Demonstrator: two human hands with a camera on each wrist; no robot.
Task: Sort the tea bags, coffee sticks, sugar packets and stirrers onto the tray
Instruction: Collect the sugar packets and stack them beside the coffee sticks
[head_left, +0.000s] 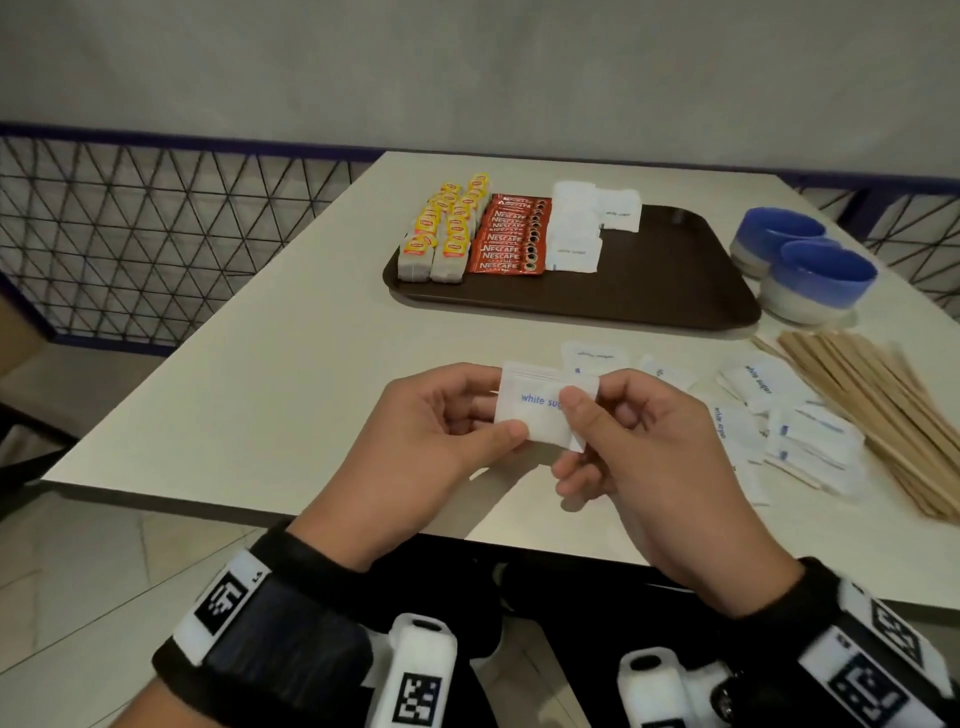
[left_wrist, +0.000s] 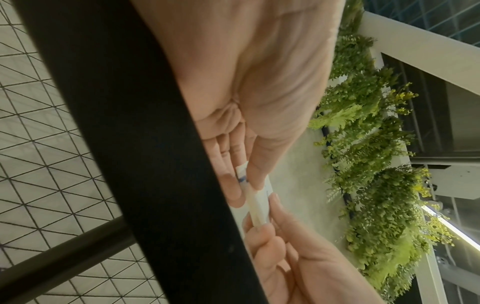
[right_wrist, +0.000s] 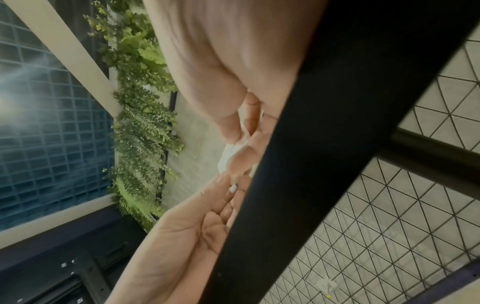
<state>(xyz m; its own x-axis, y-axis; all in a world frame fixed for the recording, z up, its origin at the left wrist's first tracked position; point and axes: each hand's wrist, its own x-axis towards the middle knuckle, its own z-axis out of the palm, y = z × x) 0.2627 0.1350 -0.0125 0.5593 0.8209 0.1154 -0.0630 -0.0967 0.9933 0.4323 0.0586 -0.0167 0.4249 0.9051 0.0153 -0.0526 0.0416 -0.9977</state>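
- Sugar packets (head_left: 540, 402): a small stack pinched from both sides by left hand (head_left: 436, 447) and right hand (head_left: 644, 457), held above the near table (head_left: 260, 374) edge.
- Tray (head_left: 649, 291), far: tea bags (head_left: 441, 234), coffee sticks (head_left: 511, 236), sorted sugar (head_left: 576, 228) laid in rows.
- Loose packets (head_left: 789, 421), stirrers (head_left: 872, 410): right, on the table.

Black wristbands (head_left: 291, 613) carry white camera mounts (head_left: 415, 675) with square markers.

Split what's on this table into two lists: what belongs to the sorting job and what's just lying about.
Job:
tray
tea bags
coffee sticks
sugar packets on the tray
loose sugar packets
held sugar packets, gripped by left hand and right hand
stirrers

Lying about:
two blue bowls
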